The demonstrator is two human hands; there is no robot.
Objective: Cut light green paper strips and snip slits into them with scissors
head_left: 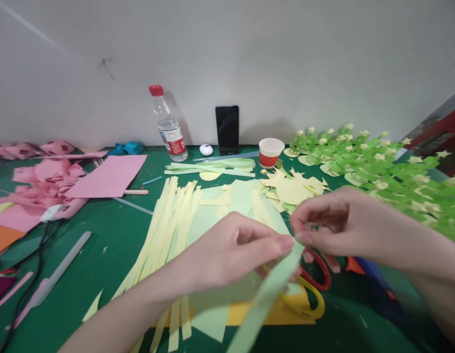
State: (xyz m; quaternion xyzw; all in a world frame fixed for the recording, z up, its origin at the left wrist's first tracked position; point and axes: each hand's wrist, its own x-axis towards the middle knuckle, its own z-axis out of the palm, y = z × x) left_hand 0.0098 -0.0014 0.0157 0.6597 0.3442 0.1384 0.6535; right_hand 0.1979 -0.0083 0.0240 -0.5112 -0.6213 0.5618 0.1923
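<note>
My left hand (230,250) is closed in a pinch on a light green paper strip (267,294), which hangs down toward the bottom edge of the view. At the strip's upper end, the thumb and fingertips of my right hand (341,230) also pinch it. Scissors with one red and one yellow handle (317,306) lie partly hidden behind the strip and hands. Beneath my hands are light green paper sheets (208,304) over an orange-yellow sheet (275,314). Long pale yellow paper strips (164,230) lie to the left, partly under my left forearm.
Green paper pieces with stars (381,162) stand at right. Yellow paper scraps (293,189) lie before a paper cup (270,154). A water bottle (170,130) and black phone (227,130) stand by the wall. Pink paper (109,176), a glue stick (61,269) and a cable (39,260) are left.
</note>
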